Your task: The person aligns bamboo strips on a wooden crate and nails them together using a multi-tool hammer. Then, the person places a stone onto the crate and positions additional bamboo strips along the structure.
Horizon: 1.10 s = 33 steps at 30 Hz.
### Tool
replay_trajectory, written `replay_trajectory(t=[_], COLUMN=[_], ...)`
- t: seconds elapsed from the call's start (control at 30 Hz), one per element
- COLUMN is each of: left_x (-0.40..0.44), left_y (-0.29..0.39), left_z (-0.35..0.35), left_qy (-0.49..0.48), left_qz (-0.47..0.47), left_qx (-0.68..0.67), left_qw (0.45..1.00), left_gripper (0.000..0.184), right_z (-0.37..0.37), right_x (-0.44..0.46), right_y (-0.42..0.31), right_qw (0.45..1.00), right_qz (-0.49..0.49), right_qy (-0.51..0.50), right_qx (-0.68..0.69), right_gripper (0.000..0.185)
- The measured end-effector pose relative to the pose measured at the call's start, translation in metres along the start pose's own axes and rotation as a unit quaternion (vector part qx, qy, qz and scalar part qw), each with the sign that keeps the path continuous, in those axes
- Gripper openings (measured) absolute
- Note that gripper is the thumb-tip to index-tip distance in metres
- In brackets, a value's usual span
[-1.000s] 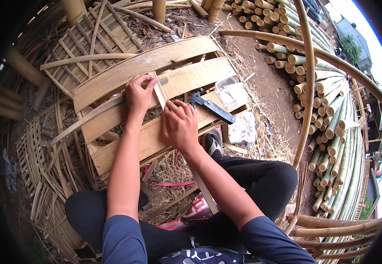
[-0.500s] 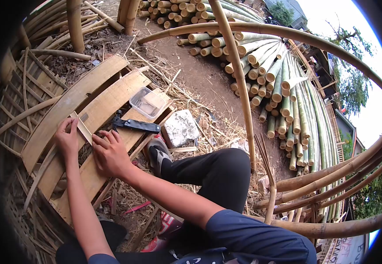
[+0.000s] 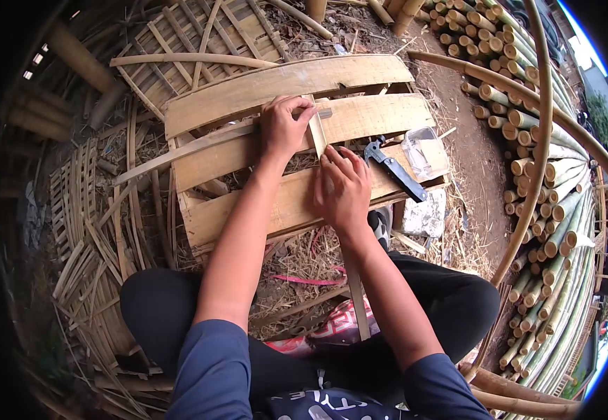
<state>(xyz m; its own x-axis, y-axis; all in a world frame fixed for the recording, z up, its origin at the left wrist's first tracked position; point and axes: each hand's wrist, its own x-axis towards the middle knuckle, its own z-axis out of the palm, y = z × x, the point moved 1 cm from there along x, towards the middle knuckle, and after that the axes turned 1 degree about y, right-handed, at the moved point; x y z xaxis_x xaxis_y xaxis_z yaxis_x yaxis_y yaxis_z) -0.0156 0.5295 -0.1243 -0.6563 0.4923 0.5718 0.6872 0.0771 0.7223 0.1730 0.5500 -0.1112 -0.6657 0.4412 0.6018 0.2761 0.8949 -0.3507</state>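
Observation:
My left hand (image 3: 286, 127) is closed in a pinch where two flat bamboo strips cross, over a low slatted wooden bench. One bamboo strip (image 3: 188, 155) runs out to the lower left under that hand. The other, a pale bamboo strip (image 3: 317, 133), slants down between my hands. My right hand (image 3: 344, 187) has its fingers closed on the lower end of this pale strip, above the front slat. Below the right wrist another length of strip (image 3: 357, 297) shows; whether it is the same piece I cannot tell. A black-handled hammer (image 3: 398, 173) lies just right of my right hand.
The bench (image 3: 248, 87) has gaps between its slats. A clear plastic box (image 3: 423, 150) sits at its right end, with a whitish block (image 3: 424, 213) on the ground below. Stacked bamboo poles (image 3: 563, 203) fill the right side; a woven bamboo panel (image 3: 178, 42) lies behind.
My view has swung left and down, so the bench sits nearer the middle. Both hands remain close together on the strips; the hammer and plastic box stay on the bench.

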Motion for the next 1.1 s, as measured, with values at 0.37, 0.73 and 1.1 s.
replay_trajectory(t=[0.37,0.73,1.1], left_x=[0.0002,0.0013,0.0001], left_y=[-0.0007,0.0032,0.0056], left_z=[-0.0004,-0.0016,-0.0017], left_qy=[0.003,-0.001,0.0], left_qz=[-0.031,-0.03,-0.007], left_qx=[-0.01,-0.001,0.007], left_qw=[0.999,1.0,1.0], left_gripper=[0.02,0.022,0.02], right_z=[0.0008,0.0049,0.0034], right_x=[-0.0002,-0.0026,-0.0025], right_y=[0.0004,0.0035,0.0044], right_qw=[1.0,1.0,1.0], right_qz=[-0.001,0.005,0.007], right_qy=[0.004,-0.003,-0.009], right_qx=[0.007,0.013,0.013], right_gripper=[0.026,0.027,0.026])
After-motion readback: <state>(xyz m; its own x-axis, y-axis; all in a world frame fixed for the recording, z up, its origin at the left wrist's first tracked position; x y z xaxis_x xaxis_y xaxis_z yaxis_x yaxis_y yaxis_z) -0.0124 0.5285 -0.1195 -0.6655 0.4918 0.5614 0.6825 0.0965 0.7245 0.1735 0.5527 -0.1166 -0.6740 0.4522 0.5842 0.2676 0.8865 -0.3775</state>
